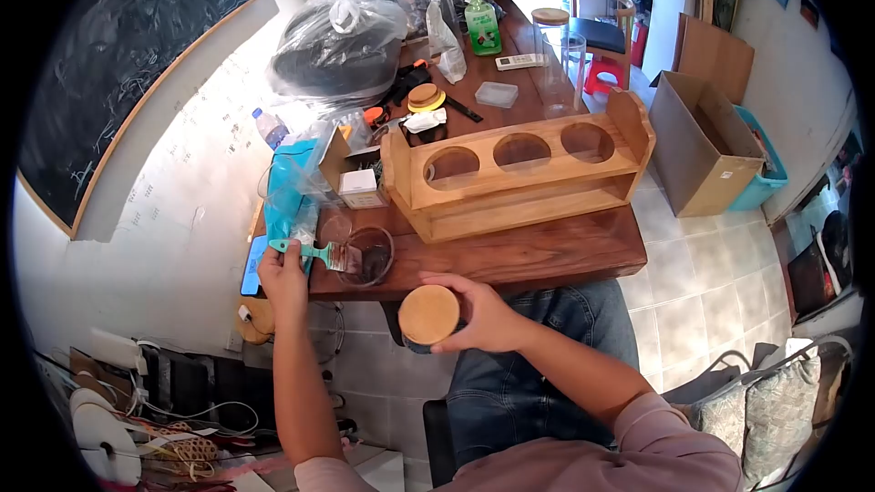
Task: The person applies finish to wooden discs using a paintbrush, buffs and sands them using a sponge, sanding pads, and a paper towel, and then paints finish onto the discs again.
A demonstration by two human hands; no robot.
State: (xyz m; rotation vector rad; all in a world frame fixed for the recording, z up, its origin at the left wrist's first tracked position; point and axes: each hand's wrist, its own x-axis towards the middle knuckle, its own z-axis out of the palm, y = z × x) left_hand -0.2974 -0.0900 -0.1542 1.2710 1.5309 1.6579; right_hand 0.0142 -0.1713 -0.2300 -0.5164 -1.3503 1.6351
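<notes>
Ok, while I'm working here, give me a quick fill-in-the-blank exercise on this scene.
The brush is in the person's ____ hand.
The round wooden piece is in the person's ____ hand.
The wooden rack has ____ round holes.
The bottle nearest the white remote is mostly ____.

Missing words: left; right; three; green.

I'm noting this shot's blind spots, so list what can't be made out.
All in the head view:
- Underside of the wooden disc in the right hand: hidden by its top.
- Whether the brush in the left hand touches the dark contents of the cup: unclear from above.
- Green bottle: label too small to read.
- Cardboard box: bottom hidden by its walls.
- Blackboard: top cut off.
</notes>
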